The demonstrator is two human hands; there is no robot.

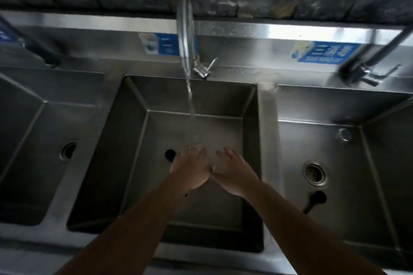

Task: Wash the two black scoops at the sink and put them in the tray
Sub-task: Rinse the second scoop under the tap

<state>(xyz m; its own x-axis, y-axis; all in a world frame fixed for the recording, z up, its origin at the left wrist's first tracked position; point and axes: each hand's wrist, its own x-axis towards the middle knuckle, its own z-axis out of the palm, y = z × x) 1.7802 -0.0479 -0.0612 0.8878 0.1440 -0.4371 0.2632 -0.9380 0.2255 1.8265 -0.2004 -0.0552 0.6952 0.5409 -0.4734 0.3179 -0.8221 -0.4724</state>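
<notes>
Black scoop (pixel 314 201) in the right basin, well apart from empty spread left hand (pixel 190 169) and right hand (pixel 232 172)

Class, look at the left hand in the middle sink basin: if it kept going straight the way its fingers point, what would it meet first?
The left hand points away from the person, into the falling water stream at its fingertips. Beyond that, probably the middle basin's back wall; depth is hard to judge.

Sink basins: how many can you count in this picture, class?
3. The left basin, the middle basin under the running water, and the right basin. Both outer basins are cut off by the frame, so more may lie beyond.
</notes>
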